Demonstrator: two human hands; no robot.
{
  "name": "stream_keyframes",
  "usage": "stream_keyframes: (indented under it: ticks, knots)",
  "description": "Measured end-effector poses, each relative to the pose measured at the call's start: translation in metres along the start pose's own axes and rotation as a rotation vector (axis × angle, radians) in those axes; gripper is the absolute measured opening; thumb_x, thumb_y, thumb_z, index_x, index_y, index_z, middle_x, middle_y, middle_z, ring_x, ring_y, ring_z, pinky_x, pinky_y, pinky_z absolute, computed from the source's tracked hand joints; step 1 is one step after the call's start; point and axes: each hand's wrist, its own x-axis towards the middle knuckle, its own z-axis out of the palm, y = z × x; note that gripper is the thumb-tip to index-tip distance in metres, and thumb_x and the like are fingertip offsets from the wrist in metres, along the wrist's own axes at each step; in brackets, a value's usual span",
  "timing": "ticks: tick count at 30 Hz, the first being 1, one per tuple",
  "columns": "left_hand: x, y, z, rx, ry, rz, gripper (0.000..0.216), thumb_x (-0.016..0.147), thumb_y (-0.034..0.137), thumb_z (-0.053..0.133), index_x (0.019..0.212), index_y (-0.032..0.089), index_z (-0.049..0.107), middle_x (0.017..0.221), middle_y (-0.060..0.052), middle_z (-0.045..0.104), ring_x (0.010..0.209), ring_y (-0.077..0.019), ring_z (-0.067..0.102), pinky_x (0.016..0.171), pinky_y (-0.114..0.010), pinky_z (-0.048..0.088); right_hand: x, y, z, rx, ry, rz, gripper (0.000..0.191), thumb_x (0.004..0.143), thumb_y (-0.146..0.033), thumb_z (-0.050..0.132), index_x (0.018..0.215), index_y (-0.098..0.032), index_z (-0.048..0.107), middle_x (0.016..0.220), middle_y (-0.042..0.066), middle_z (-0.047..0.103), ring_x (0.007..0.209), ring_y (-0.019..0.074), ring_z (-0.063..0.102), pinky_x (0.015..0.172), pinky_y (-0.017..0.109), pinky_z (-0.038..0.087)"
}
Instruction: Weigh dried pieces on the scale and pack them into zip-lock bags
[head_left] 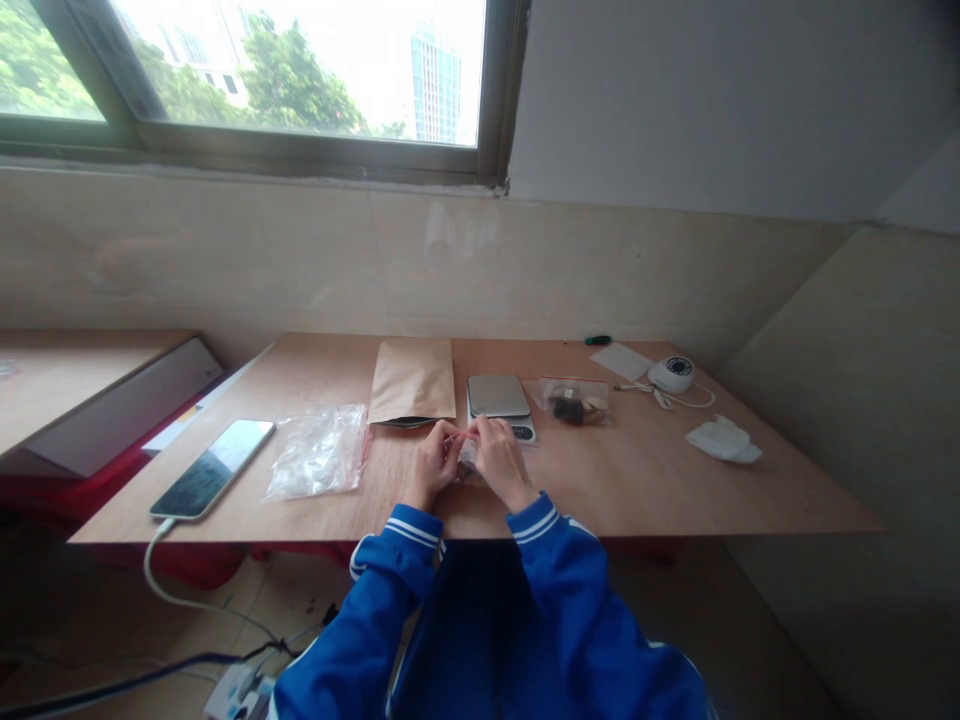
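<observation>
A thin, clear plastic bag (468,466), its top edged red, is just on the near side of the boxy, metal-topped scale (498,396) over the smooth wood-grain table (637,490); the left hand (438,458) and right hand (500,458) angle inward, fingertips nearly meeting, both pinched on its edge

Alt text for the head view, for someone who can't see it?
A person's left hand and right hand pinch a small clear bag near a scale on a wooden table. To the left lie a brown pouch, clear plastic and a phone; to the right, a filled bag and white dome-shaped device.
</observation>
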Motion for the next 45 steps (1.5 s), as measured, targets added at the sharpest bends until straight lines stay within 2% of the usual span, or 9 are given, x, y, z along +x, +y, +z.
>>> stream_keyframes:
  ticks: [5,8,13,21,26,30,33,37,45]
  knots:
    - [0.001,0.001,-0.002,0.029,0.030,-0.030,0.022,0.092,0.036,0.037,0.082,0.020,0.049,0.072,-0.001,0.054,0.064,-0.0126,0.053,0.062,-0.026,0.044,-0.002,0.002,-0.010,0.079,0.005,-0.023,0.016,0.094,-0.025,0.042,0.101,-0.019,0.055,0.089,0.006,0.066,0.084,0.0209,0.057,0.083,0.032,0.039]
    - [0.001,0.001,-0.002,0.036,0.070,-0.037,0.027,0.094,0.035,0.030,0.080,0.021,0.049,0.070,-0.001,0.055,0.063,-0.0129,0.052,0.062,-0.026,0.043,0.000,0.000,-0.012,0.076,-0.011,-0.044,0.016,0.092,-0.030,0.047,0.099,-0.021,0.057,0.092,0.005,0.067,0.088,0.0212,0.058,0.085,0.033,0.037]
    - [0.000,-0.001,0.000,0.069,0.123,-0.047,0.036,0.095,0.039,0.025,0.072,0.021,0.046,0.062,0.001,0.050,0.057,-0.0122,0.049,0.057,-0.025,0.040,0.007,-0.005,-0.007,0.022,-0.059,-0.094,0.012,0.092,-0.026,0.049,0.087,-0.020,0.059,0.087,0.005,0.068,0.086,0.0209,0.057,0.081,0.033,0.036]
    - [-0.002,-0.007,0.001,0.141,0.140,-0.042,0.039,0.093,0.040,0.028,0.063,0.020,0.043,0.057,0.002,0.044,0.052,-0.0107,0.042,0.053,-0.025,0.034,0.011,-0.009,-0.001,-0.004,-0.069,-0.059,0.017,0.086,-0.007,0.047,0.079,-0.019,0.057,0.078,0.003,0.067,0.079,0.0198,0.057,0.075,0.031,0.034]
    - [-0.002,-0.007,0.000,0.196,0.180,-0.047,0.038,0.094,0.039,0.028,0.063,0.020,0.040,0.055,0.004,0.041,0.049,-0.0096,0.038,0.051,-0.024,0.030,0.009,-0.007,-0.009,0.043,-0.089,-0.012,0.015,0.092,-0.027,0.051,0.084,-0.021,0.062,0.079,0.002,0.068,0.076,0.0181,0.058,0.073,0.028,0.034]
    - [-0.002,-0.007,-0.001,0.226,0.189,-0.035,0.040,0.093,0.042,0.029,0.062,0.020,0.039,0.053,0.005,0.039,0.048,-0.0085,0.035,0.050,-0.022,0.029,0.008,0.000,-0.023,0.015,-0.218,0.060,0.024,0.089,-0.041,0.052,0.088,-0.022,0.068,0.079,0.004,0.070,0.078,0.0174,0.060,0.071,0.025,0.035]
    - [-0.002,-0.007,-0.003,0.240,0.189,-0.022,0.040,0.093,0.041,0.029,0.061,0.019,0.039,0.053,0.004,0.039,0.048,-0.0084,0.036,0.050,-0.022,0.030,0.006,0.007,-0.029,0.008,-0.288,0.088,0.023,0.090,-0.037,0.053,0.083,-0.024,0.071,0.081,0.003,0.072,0.080,0.0170,0.062,0.072,0.024,0.036]
    - [-0.003,-0.007,-0.004,0.243,0.163,0.009,0.039,0.093,0.039,0.029,0.061,0.019,0.043,0.054,0.003,0.043,0.049,-0.0089,0.040,0.052,-0.022,0.033,0.002,0.012,-0.025,0.030,-0.269,0.122,0.022,0.091,-0.028,0.052,0.086,-0.029,0.073,0.083,0.000,0.074,0.078,0.0161,0.065,0.075,0.024,0.037]
    - [-0.001,-0.006,-0.003,0.252,0.102,0.041,0.026,0.089,0.037,0.042,0.075,0.019,0.053,0.059,0.003,0.054,0.051,-0.0086,0.051,0.052,-0.019,0.038,-0.001,0.016,-0.024,-0.016,-0.241,0.083,0.024,0.092,-0.036,0.049,0.093,-0.027,0.072,0.084,0.003,0.073,0.081,0.0174,0.063,0.075,0.026,0.037]
